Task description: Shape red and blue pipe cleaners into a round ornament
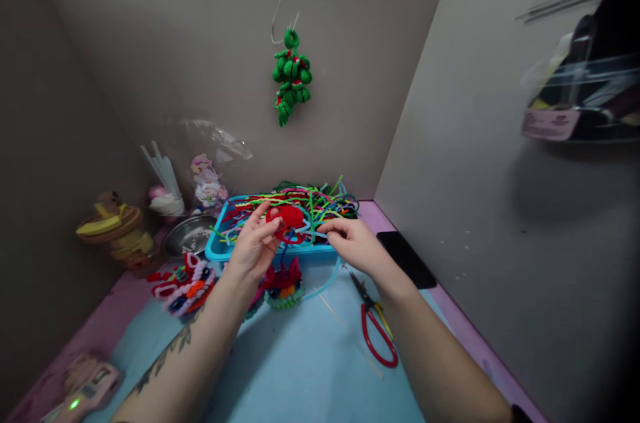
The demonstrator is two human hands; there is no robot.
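Observation:
My left hand (253, 244) pinches a red fuzzy pipe-cleaner piece (290, 215), rounded and looped, between thumb and fingers. A light blue pipe cleaner (327, 278) runs from that piece, and its upper end is pinched by my right hand (350, 243); the tail hangs down toward the mat. Behind both hands stands a blue tray (220, 253) heaped with many-coloured pipe cleaners (310, 199). Below them sits a finished-looking pipe-cleaner figure (284, 289) in dark red, orange and green. Red-handled scissors (379, 336) lie beside my right forearm.
A pink, orange and red pipe-cleaner figure (187, 289) lies at left, near a metal bowl (175, 241) and a brown lidded pot (125, 236). A black phone (407, 259) rests by the right panel. Green pipe-cleaner decorations (290, 76) hang at the back; a pink device (90, 389) is front left.

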